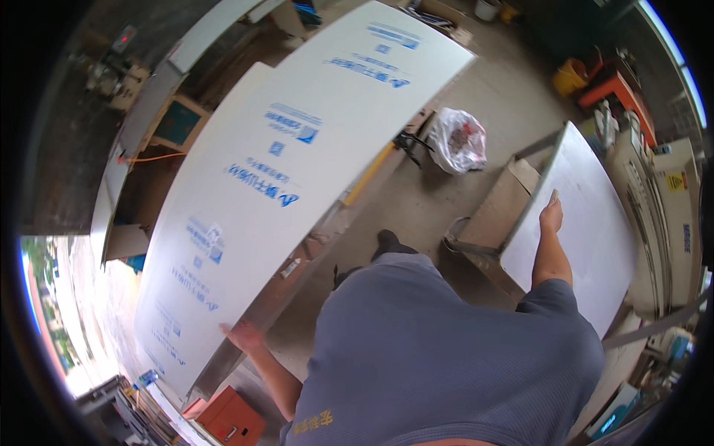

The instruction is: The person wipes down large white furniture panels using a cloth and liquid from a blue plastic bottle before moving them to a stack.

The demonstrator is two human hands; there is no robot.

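My left hand [244, 338] is at the near edge of a long white sheet [245, 160] with blue printing, its fingers stretched out against the edge. The sheet lies flat on a workbench, and a second white sheet seems to lie under or beside it. On my right, my right hand [550, 217] is over a smooth white-topped table [587, 230]. Its fingers are closed around a small yellowish thing [554, 195]; only the tip shows, so I cannot tell its kind.
A bin with a white plastic liner [457, 141] stands on the floor between bench and table. Cardboard [506, 197] sits under the table top. A red-orange toolbox [230, 416] is at the lower left. A yellow bucket [570, 76] and orange stand [617, 93] are at the far right.
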